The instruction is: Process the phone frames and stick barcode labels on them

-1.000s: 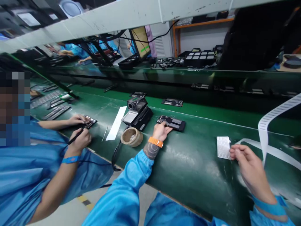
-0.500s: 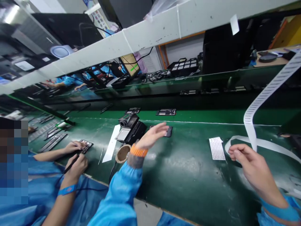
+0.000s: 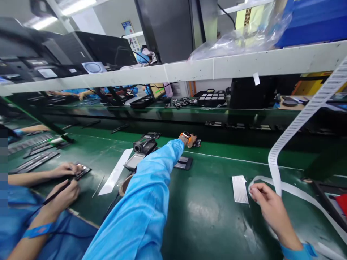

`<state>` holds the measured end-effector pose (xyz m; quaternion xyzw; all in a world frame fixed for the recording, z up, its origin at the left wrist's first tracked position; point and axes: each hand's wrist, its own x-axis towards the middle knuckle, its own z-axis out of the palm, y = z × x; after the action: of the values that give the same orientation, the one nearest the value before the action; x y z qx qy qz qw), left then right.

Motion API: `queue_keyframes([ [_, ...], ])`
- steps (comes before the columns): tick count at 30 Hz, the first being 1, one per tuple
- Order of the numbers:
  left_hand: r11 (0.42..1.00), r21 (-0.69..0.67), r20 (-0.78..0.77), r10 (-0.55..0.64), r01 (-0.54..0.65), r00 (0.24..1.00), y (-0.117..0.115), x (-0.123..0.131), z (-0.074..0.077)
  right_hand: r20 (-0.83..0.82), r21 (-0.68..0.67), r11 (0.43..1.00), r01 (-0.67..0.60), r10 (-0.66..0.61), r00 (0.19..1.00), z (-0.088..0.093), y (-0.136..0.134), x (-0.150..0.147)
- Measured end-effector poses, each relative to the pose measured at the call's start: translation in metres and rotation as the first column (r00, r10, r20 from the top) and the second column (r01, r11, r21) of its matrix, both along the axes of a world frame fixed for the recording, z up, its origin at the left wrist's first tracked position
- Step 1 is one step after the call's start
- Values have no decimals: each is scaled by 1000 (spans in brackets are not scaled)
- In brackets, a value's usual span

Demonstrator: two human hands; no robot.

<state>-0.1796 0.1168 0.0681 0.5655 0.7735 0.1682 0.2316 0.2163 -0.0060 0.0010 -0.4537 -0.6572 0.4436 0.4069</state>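
Observation:
Stretched far forward, my left hand (image 3: 191, 140) has its fingers bent down at the left end of an opened phone (image 3: 197, 143) lying on the bench; the fingertips are mostly hidden. Closer to me, partly behind my sleeve, lies another phone body (image 3: 185, 163). My right hand (image 3: 264, 196) is closed, thumb and fingers pinching the looped end of a white paper strip (image 3: 294, 126). Evenly spaced dark bars run along that strip, which hangs from the upper right. A small printed label sheet (image 3: 240, 189) lies left of my right hand.
A black device with a round lens (image 3: 145, 146) and a brown round cup (image 3: 126, 185) stand left of my sleeve. At left, a co-worker's hands (image 3: 63, 184) work on a phone with a dark pen-like tool. A white shelf beam (image 3: 173, 72) crosses above the green bench (image 3: 206, 216).
My left hand has moved forward from above the nearer phone body to the farther opened phone. My right hand keeps its pinch on the strip. The camera view has tilted and shifted.

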Motion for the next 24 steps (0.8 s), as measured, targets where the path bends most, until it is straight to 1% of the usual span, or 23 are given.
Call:
queue_keyframes([
  [1, 1000, -27, -28, -7, 6, 1000, 1, -3, 0, 5, -3, 1000, -8, 8, 1000, 1, -1, 0],
  [3, 999, -31, -35, -15, 14, 999, 1, -9, 5, 16, -7, 1000, -22, 22, 1000, 4, -2, -1],
  [5, 999, 26, -40, -38, 39, 998, -2, -7, 14, 23, -17, 999, -38, 39, 999, 4, -3, -2],
  [7, 987, 133, -36, -91, 95, 995, -13, 10, 23, 18, -41, 998, -51, 52, 998, 2, -6, -5],
  [9, 949, 253, -29, -188, 189, 982, -32, 47, 24, -51, -70, 997, -43, 40, 998, -3, -9, -10],
  [10, 921, 300, -23, -252, 248, 967, -45, 72, 20, -116, -85, 996, -37, 27, 993, -5, -11, -14],
  [12, 866, 340, 8, -393, 367, 920, -75, 128, 3, -262, -110, 994, -26, -4, 965, -11, -14, -23],
  [13, 835, 367, 29, -450, 410, 892, -89, 155, -8, -312, -118, 993, -20, -18, 950, -14, -15, -27],
  [14, 793, 428, 42, -497, 434, 867, -103, 179, -19, -341, -123, 992, -3, -40, 939, -16, -15, -30],
  [15, 786, 442, 41, -499, 432, 866, -114, 198, -28, -351, -128, 991, 24, -68, 934, -19, -14, -32],
  [16, 800, 422, 58, -494, 427, 868, -123, 213, -35, -353, -137, 989, 58, -104, 930, -21, -13, -34],
  [17, 813, 399, 86, -492, 423, 866, -129, 221, -40, -353, -149, 984, 97, -144, 924, -23, -12, -34],
  [18, 824, 372, 133, -503, 427, 854, -133, 224, -42, -354, -164, 977, 135, -186, 917, -24, -10, -33],
  [19, 820, 355, 201, -536, 449, 820, -135, 223, -43, -351, -182, 969, 167, -223, 910, -24, -8, -32],
  [20, 805, 353, 288, -578, 477, 763, -136, 218, -43, -342, -200, 962, 187, -248, 907, -24, -6, -31],
  [21, 790, 356, 392, -611, 499, 688, -135, 212, -44, -328, -215, 956, 201, -264, 907, -23, -4, -29],
  [22, 788, 350, 510, -614, 507, 602, -135, 205, -45, -311, -227, 952, 207, -273, 910, -22, -3, -29],
  [23, 803, 327, 633, -577, 498, 516, -134, 199, -48, -292, -236, 950, 205, -271, 917, -21, -2, -28],
  [24, 829, 284, 744, -507, 481, 435, -134, 195, -51, -271, -241, 950, 201, -265, 926, -20, -1, -28],
])
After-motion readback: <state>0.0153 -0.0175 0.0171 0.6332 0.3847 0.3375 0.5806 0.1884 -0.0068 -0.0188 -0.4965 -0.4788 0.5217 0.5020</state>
